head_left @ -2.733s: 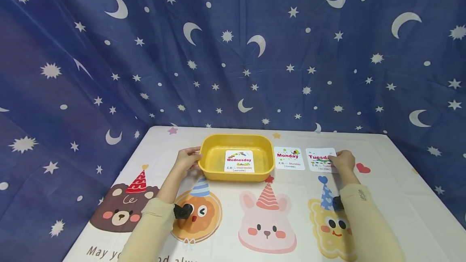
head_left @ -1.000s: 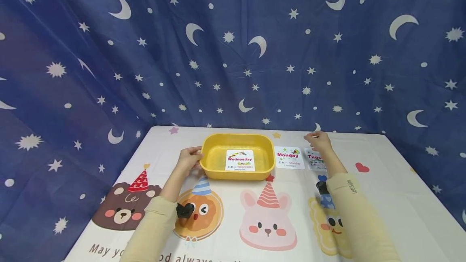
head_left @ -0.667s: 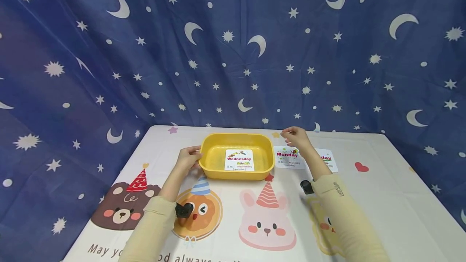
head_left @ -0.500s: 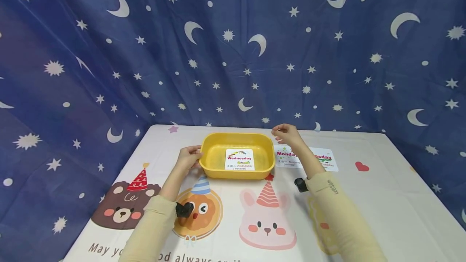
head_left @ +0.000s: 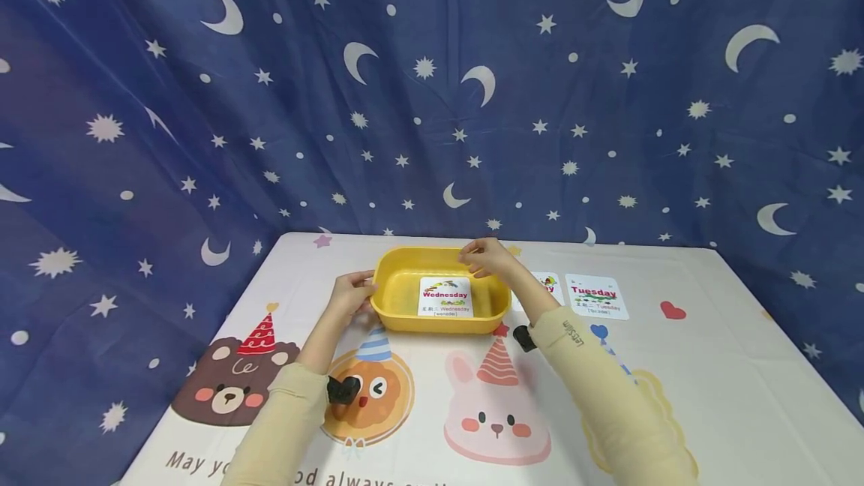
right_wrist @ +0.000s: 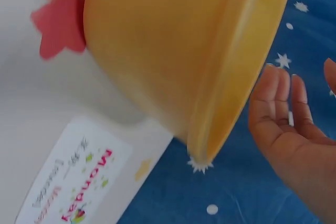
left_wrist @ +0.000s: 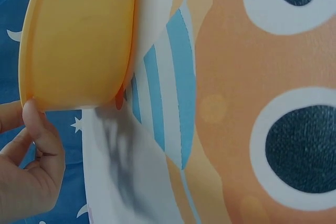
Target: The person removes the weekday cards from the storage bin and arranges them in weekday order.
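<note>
A yellow plastic basin [head_left: 398, 282] stands near the far side of the table, with a white Wednesday card [head_left: 445, 304] lying inside. My left hand [head_left: 349, 295] pinches its left rim; in the left wrist view the thumb of that hand [left_wrist: 37, 166] lies on the rim. Over the basin's right rear part hovers my right hand [head_left: 491, 257], its fingers loosely bent around nothing. The right wrist view has this hand [right_wrist: 286, 119] beside the rim, apparently apart from it. Right of the basin lies a Monday card [head_left: 547, 283], partly hidden by my right arm, then a Tuesday card [head_left: 597, 297].
A white tablecloth [head_left: 729, 366] printed with party-hatted characters covers the table. Behind and to the left hangs a dark blue curtain [head_left: 432, 163] with moons and stars. Black wrist cameras, one on the left wrist [head_left: 343, 390], sit near both cuffs.
My right hand let go of the Tuesday card's area and swept left past the Monday card to over the basin. My left hand stayed on the rim; the cards and basin did not move.
</note>
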A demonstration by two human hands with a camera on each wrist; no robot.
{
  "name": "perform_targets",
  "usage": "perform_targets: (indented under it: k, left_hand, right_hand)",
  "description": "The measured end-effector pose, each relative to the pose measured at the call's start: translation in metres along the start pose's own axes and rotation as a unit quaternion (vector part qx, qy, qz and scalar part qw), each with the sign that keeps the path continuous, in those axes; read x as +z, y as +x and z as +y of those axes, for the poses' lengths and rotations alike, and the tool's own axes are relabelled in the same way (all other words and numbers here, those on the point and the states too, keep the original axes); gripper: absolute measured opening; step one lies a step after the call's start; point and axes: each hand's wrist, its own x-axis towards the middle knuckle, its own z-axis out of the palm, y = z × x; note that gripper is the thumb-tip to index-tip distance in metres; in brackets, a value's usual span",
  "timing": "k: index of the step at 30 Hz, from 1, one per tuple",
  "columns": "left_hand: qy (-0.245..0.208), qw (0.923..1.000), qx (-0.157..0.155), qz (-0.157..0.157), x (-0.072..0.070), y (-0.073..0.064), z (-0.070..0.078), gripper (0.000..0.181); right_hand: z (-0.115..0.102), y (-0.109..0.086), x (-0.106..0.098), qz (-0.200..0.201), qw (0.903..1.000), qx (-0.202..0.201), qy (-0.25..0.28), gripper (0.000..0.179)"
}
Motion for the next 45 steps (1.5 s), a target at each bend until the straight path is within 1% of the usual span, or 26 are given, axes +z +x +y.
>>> perform_targets:
  k: [4, 8, 10, 13, 16, 20, 23, 26, 28, 32, 34, 36, 37, 39, 41, 42, 43, 44, 45]
  left_hand:
    - [0.005, 1.0, 0.005, 0.002, 0.0, 0.001, 0.0, 0.041]
    - [0.005, 1.0, 0.005, 0.004, -0.001, 0.001, 0.0, 0.041]
    - [0.006, 1.0, 0.004, 0.005, -0.002, 0.0, 0.0, 0.041]
    - [0.005, 1.0, 0.003, 0.006, -0.002, -0.001, 0.001, 0.042]
    - [0.003, 1.0, 0.001, 0.005, -0.003, -0.002, 0.0, 0.041]
    - [0.001, 1.0, -0.002, 0.008, -0.004, -0.003, 0.0, 0.041]
    - [0.001, 1.0, 0.001, 0.008, -0.002, -0.003, 0.001, 0.041]
    - [0.002, 1.0, 0.002, 0.003, 0.0, -0.002, 0.001, 0.041]
    - [0.003, 1.0, 0.003, 0.002, 0.001, -0.003, 0.001, 0.041]
    - [0.002, 1.0, 0.006, 0.006, -0.001, -0.002, 0.0, 0.04]
    - [0.001, 1.0, 0.007, 0.006, -0.002, -0.002, -0.001, 0.04]
    - [-0.001, 1.0, 0.003, 0.005, -0.003, -0.002, -0.002, 0.04]
    - [-0.002, 1.0, 0.0, 0.005, -0.003, -0.003, -0.002, 0.04]
    - [-0.003, 1.0, -0.003, 0.004, -0.003, -0.003, -0.002, 0.041]
    - [-0.004, 1.0, -0.005, 0.004, -0.002, -0.003, -0.001, 0.041]
    - [-0.004, 1.0, -0.005, 0.004, -0.001, -0.003, 0.0, 0.041]
    - [-0.004, 1.0, -0.006, 0.005, -0.001, -0.002, 0.001, 0.041]
    - [-0.003, 1.0, -0.005, 0.004, 0.0, -0.002, 0.001, 0.041]
    - [-0.003, 1.0, -0.004, 0.004, 0.0, -0.002, 0.001, 0.041]
  right_hand:
    - [0.001, 0.004, 0.012, -0.006, 0.9992, 0.037, -0.014, 0.042]
    - [0.001, 0.008, 0.021, 0.0, 0.9969, 0.075, -0.022, 0.047]
    - [0.001, 0.009, 0.024, 0.007, 0.9957, 0.089, -0.026, 0.044]
    - [-0.001, 0.012, 0.026, -0.002, 0.9938, 0.102, -0.044, 0.038]
    - [-0.006, 0.014, 0.025, -0.021, 0.9893, 0.107, -0.097, 0.038]
    - [-0.015, 0.019, 0.023, -0.047, 0.9787, 0.105, -0.17, 0.046]
    - [-0.023, 0.02, 0.018, -0.072, 0.9719, 0.113, -0.194, 0.051]
    - [-0.03, 0.021, 0.012, -0.097, 0.9613, 0.124, -0.226, 0.053]
    - [-0.035, 0.022, 0.009, -0.111, 0.9536, 0.123, -0.251, 0.053]
    - [-0.04, 0.033, 0.014, -0.126, 0.9382, 0.117, -0.3, 0.051]
    - [-0.038, 0.045, 0.021, -0.132, 0.9306, 0.116, -0.321, 0.05]
    - [-0.031, 0.059, 0.028, -0.143, 0.9197, 0.108, -0.349, 0.048]
    - [-0.021, 0.074, 0.029, -0.158, 0.9165, 0.09, -0.356, 0.048]
    - [-0.013, 0.086, 0.034, -0.168, 0.9061, 0.073, -0.381, 0.043]
    - [-0.01, 0.088, 0.038, -0.174, 0.8947, 0.051, -0.408, 0.036]
    - [-0.01, 0.086, 0.039, -0.176, 0.8884, 0.037, -0.422, 0.031]
    - [-0.011, 0.081, 0.041, -0.178, 0.8799, 0.018, -0.44, 0.029]
    - [-0.02, 0.067, 0.044, -0.173, 0.8721, 0.022, -0.457, 0.027]
    - [-0.021, 0.065, 0.046, -0.181, 0.8638, 0.014, -0.47, 0.027]
